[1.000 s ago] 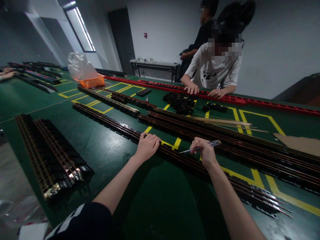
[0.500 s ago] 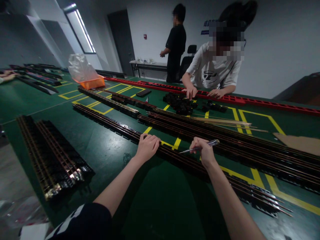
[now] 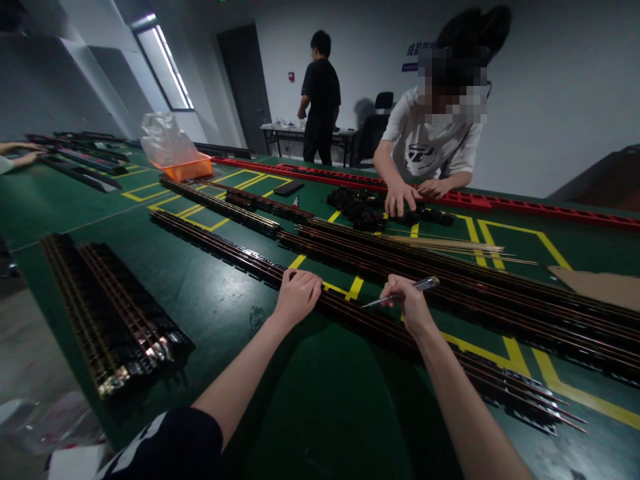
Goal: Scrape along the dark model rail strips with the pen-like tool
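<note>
A long black rail with copper-coloured rods [image 3: 345, 311] runs diagonally across the table in front of me. My left hand [image 3: 299, 295] grips this rail near its middle, fingers curled over the far edge. In my right hand [image 3: 407, 305] is a screwdriver [image 3: 425, 285] with a thin metal shaft, held tilted. Its tip points down and left, at or just above the rail's rods; contact cannot be made out. Beyond my hands lie more black rails with rods [image 3: 480, 287], side by side.
Two shorter rail bundles [image 3: 125, 307] lie at the left. Further back are an orange bin [image 3: 187, 167] with a plastic bag, black parts [image 3: 357, 207], loose thin rods [image 3: 445, 245], cardboard [image 3: 595, 285] and a red rail [image 3: 520, 208]. A co-worker [image 3: 425, 133] leans over the far side.
My hands keep nearly the same place on the rail. The co-worker's hand opposite has shifted right and nearer the table, over the black parts. A person at the back has moved left.
</note>
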### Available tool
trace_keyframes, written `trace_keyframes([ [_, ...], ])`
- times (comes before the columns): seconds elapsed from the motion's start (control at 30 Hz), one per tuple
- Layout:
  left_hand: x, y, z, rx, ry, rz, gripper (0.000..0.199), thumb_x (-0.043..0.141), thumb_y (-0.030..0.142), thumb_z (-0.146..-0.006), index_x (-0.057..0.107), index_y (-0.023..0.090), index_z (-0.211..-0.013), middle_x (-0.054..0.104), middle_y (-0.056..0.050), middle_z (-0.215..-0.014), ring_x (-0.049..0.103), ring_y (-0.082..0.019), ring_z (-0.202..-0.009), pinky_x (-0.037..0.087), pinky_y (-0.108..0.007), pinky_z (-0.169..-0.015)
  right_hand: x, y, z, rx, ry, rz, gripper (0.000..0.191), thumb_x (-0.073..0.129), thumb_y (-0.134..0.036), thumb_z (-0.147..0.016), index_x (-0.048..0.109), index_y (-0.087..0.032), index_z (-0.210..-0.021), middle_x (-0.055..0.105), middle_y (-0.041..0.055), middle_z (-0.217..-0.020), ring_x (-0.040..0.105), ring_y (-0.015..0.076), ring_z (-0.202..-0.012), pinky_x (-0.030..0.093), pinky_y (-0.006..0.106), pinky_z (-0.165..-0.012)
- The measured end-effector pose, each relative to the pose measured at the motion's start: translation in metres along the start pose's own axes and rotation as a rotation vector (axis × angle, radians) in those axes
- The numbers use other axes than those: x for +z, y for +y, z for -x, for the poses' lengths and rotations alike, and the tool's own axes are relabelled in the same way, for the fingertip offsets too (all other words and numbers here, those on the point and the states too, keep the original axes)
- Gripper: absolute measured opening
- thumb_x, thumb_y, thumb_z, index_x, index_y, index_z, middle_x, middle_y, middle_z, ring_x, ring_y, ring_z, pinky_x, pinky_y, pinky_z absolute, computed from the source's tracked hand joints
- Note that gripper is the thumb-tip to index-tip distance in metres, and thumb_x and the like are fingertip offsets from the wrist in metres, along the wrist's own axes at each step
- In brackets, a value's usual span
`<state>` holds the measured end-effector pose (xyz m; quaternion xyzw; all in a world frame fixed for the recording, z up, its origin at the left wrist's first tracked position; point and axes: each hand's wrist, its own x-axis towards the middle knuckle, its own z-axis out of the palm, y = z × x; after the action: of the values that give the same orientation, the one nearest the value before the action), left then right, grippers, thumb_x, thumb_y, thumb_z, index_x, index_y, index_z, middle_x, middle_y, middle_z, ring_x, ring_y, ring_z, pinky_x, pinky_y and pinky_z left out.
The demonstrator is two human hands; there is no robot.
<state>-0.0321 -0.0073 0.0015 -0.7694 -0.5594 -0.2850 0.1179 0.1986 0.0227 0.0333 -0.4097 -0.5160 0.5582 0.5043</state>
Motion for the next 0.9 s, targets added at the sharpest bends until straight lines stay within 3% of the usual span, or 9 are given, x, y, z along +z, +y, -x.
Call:
trace_keyframes([
  [0.2, 0.001, 0.018, -0.001, 0.039, 0.013, 0.029, 0.027, 0.036, 0.020, -0.092, 0.062, 0.019, -0.086, 0.070, 0.000, -0.093, 0.061, -0.015, -0.092, 0.031, -0.037, -0.093, 0.003, -0.003, 0.000, -0.014, -0.010, 0.103, 0.018, 0.052, -0.028, -0.062, 0.055, -0.017, -0.048, 0.051, -0.0004, -0.046, 0.046, 0.0092, -0.044, 0.036, 0.022, -0.045],
  [0.4, 0.005, 0.039, -0.001, 0.060, 0.017, 0.056, 0.025, 0.038, 0.019, -0.091, 0.063, 0.019, -0.087, 0.071, -0.001, -0.093, 0.062, -0.016, -0.091, 0.031, -0.038, -0.094, 0.001, -0.002, 0.001, -0.017, -0.001, 0.119, 0.021, 0.054, -0.032, -0.065, 0.055, -0.017, -0.050, 0.052, -0.0012, -0.049, 0.050, 0.0093, -0.046, 0.041, 0.023, -0.048],
  [0.9, 0.010, 0.069, -0.003, -0.025, -0.031, 0.024, 0.028, 0.038, 0.022, -0.091, 0.065, 0.018, -0.085, 0.069, -0.003, -0.089, 0.059, -0.019, -0.085, 0.033, -0.041, -0.086, -0.012, -0.022, 0.022, 0.068, -0.209, 0.216, 0.030, 0.062, -0.044, -0.072, 0.057, -0.016, -0.062, 0.060, -0.0006, -0.060, 0.058, 0.0105, -0.059, 0.047, 0.025, -0.061],
])
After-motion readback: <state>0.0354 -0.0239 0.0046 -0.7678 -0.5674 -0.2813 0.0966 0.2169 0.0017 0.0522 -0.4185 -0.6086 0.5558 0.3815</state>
